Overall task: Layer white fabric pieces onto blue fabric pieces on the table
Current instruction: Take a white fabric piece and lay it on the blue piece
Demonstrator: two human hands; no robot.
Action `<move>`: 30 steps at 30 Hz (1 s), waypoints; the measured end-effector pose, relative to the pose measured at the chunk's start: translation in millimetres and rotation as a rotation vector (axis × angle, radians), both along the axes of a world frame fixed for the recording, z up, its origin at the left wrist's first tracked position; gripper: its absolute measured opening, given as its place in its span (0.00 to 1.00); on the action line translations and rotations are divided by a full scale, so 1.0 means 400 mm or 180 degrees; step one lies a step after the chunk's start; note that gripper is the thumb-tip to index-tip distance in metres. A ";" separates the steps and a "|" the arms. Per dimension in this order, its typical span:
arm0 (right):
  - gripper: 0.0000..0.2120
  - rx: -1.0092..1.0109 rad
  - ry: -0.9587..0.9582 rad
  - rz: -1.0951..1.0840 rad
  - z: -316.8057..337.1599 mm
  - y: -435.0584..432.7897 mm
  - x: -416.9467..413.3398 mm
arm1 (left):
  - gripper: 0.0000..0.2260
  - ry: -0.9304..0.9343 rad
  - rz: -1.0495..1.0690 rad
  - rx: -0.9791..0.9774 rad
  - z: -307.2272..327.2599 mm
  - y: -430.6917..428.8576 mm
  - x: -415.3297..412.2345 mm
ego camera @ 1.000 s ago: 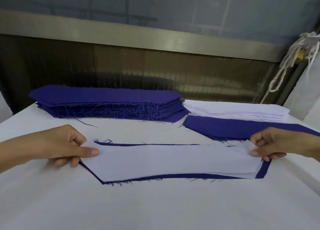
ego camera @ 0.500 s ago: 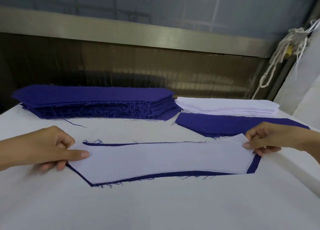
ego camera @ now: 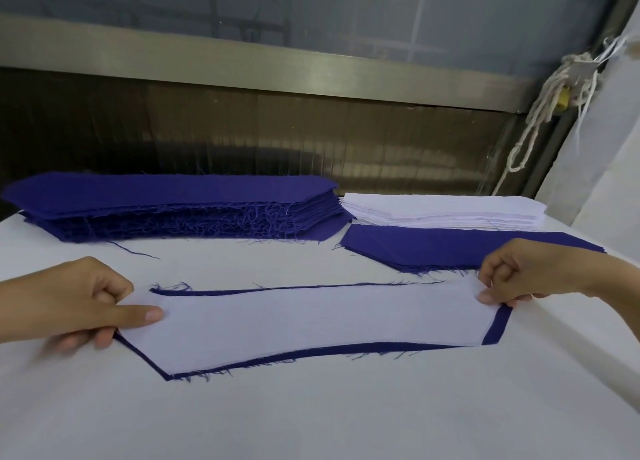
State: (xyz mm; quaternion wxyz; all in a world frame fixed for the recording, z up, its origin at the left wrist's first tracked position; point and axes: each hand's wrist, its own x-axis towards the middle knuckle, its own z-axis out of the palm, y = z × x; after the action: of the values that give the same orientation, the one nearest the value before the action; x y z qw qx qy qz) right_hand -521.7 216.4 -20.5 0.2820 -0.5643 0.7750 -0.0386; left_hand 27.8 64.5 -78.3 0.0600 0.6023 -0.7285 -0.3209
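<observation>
A white piece [ego camera: 311,324] is held at both ends. Its left end is pinched by the left hand [ego camera: 76,303], with the thumb on top and the fingers curled under. Its right end is pinched by the right hand [ego camera: 526,272] between thumb and curled fingers. Whether the cloth below is pinched too cannot be told. Between the two grips the white piece is laid flat over a blue piece [ego camera: 493,335], which lies on the table [ego camera: 311,418]. A blue rim is seen along the near edge and just below the right grip, but only a thin blue line is seen along the far edge. So the step in hand seems to be the lining up of white on blue. Next, the white piece may need to be nudged until the rim is even, then let go softly so nothing is dragged. Beyond the left grip a tall blue stack [ego camera: 173,196] is kept. Beyond the right grip a white stack [ego camera: 440,210] is set on more blue pieces [ego camera: 450,248].
</observation>
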 end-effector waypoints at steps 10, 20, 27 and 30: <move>0.17 -0.0135 0.0135 0.0254 -0.001 0.003 0.014 | 0.37 0.0134 0.0083 0.0000 -0.064 -0.055 0.041; 0.02 -0.0410 0.0240 0.0011 -0.008 -0.001 0.019 | 0.37 0.0165 0.0076 -0.0030 -0.086 -0.079 0.053; 0.02 -0.0387 0.0287 -0.0023 -0.010 -0.007 0.018 | 0.36 0.0144 0.0118 -0.0082 -0.096 -0.083 0.055; 0.03 -0.0412 0.0316 0.0048 -0.012 -0.006 0.018 | 0.36 0.0132 0.0111 -0.0116 -0.095 -0.081 0.052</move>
State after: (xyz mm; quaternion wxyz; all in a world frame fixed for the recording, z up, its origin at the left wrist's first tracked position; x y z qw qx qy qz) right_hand -514.6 214.2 -25.3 0.2065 -0.5883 0.7796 -0.0584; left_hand 48.8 32.0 -116.2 0.0916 0.6070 -0.7222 -0.3188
